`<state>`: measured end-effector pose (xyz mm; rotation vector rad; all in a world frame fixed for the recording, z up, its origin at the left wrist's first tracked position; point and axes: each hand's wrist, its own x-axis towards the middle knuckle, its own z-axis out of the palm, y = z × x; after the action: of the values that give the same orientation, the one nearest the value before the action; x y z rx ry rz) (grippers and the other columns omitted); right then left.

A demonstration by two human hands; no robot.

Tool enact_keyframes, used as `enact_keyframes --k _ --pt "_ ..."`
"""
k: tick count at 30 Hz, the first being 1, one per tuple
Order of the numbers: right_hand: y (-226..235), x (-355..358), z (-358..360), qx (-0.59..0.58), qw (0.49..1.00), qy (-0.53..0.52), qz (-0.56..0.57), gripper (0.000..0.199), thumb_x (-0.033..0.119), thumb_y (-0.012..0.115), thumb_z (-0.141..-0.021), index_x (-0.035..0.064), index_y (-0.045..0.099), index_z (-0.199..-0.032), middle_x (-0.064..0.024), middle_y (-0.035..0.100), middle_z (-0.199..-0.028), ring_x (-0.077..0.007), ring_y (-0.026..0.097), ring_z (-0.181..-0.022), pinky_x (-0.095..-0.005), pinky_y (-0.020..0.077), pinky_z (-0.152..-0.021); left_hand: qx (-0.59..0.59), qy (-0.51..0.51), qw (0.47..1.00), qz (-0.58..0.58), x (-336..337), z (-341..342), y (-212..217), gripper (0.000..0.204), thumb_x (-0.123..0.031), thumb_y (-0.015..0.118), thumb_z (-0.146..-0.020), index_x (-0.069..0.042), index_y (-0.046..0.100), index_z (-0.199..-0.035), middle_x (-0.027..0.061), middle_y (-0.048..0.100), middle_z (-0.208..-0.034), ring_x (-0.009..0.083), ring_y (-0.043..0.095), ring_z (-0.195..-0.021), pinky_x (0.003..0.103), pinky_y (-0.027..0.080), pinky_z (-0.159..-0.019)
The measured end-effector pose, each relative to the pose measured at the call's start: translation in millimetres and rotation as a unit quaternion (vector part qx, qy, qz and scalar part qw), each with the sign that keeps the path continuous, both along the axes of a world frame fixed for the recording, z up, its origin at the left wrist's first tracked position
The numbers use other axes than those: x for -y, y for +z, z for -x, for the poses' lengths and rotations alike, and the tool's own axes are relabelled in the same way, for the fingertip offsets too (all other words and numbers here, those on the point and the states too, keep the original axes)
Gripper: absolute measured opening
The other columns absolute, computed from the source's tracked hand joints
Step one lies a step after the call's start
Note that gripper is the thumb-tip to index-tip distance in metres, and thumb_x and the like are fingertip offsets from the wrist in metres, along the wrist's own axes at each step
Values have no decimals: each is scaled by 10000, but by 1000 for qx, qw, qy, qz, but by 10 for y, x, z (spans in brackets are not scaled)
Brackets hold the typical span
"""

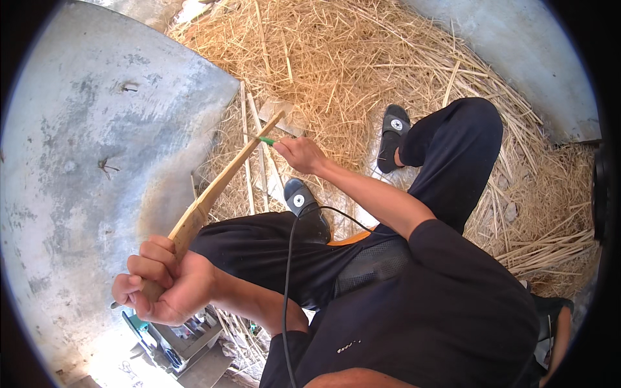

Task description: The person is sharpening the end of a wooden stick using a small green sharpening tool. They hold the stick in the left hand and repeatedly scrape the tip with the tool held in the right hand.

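My left hand (158, 281) is closed in a fist round the near, thicker end of a long tan wooden strip (223, 178). The strip slants up and away to the right and narrows toward its far tip. Close to that tip, my right hand (301, 154) is closed on a small green-handled tool (266, 140). The tool's front end meets or crosses the strip; whether it touches cannot be told. My fingers hide most of the green handle, so its exact kind does not show. Both forearms are bare below black sleeves.
Loose straw-like shavings (336, 71) cover the floor ahead, with long thin strips (247, 152) lying among them. A worn grey-blue wall (84, 129) stands at the left. A black cable (286, 291) hangs over my lap. An open toolbox-like container (187, 343) sits at lower left.
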<state>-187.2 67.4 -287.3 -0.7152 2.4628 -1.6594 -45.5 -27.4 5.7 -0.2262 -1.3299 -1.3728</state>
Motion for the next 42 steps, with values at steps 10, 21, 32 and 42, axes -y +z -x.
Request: enact_keyframes --k 10,21,32,42 --pt "-708 10 270 99 949 22 -300 508 399 301 -942 31 649 -896 -189 641 -798 -281 628 -720 -481 483 -656 13 -27 999 29 -44 17 -5 150 -215 351 -867 -100 423 -801 -18 220 -451 77 141 -383 250 171 -404" --pt "-621 -125 44 83 988 -132 -11 469 389 300 -967 56 539 -740 -77 470 -492 -201 480 -433 -381 403 -461 -5 109 993 -51 -101 64 39 110 -180 384 -802 -83 416 -760 -13 180 -501 94 136 -437 271 158 -455" --pt "-390 26 560 176 954 -24 -240 509 408 254 -959 43 608 -985 -216 619 -717 -334 634 -797 -468 483 -738 5 46 999 -27 -67 28 74 129 -193 375 -838 -89 420 -776 -15 207 -492 88 159 -416 263 179 -445" --pt "-1062 38 562 171 897 -35 -405 391 344 342 -951 62 589 -1060 -215 632 -945 -322 622 -910 -454 479 -748 10 33 999 8 -51 37 11 171 -237 349 -888 -95 410 -816 -14 236 -493 81 177 -401 244 190 -433"
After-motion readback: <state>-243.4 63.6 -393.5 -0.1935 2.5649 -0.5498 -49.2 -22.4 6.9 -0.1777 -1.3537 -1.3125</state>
